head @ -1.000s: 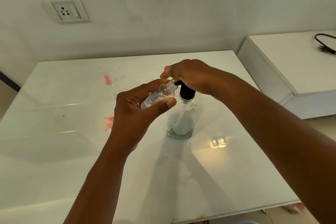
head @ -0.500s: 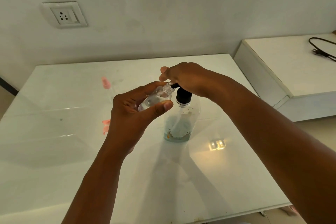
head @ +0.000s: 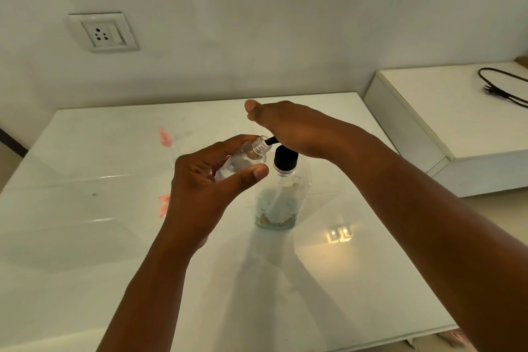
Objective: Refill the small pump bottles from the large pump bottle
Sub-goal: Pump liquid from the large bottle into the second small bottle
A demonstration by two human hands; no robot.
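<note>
The large clear pump bottle [head: 281, 200] stands upright on the white glass table [head: 85, 237], with a black pump collar and a little pale liquid at its bottom. My right hand [head: 288, 126] rests flat on top of its pump head, hiding it; only the black nozzle tip shows. My left hand [head: 208, 183] grips a small clear bottle [head: 243, 160], capless and tilted, its open neck right at the nozzle tip.
Pink reflections or small pink pieces [head: 164, 136] lie on the table left of my hands. A wall socket [head: 103, 33] is on the wall behind. A lower white surface [head: 457, 111] with a black cable [head: 503, 90] stands to the right.
My right hand has lifted higher with its thumb raised, and the black pump collar shows more. The small bottle stays at the nozzle.
</note>
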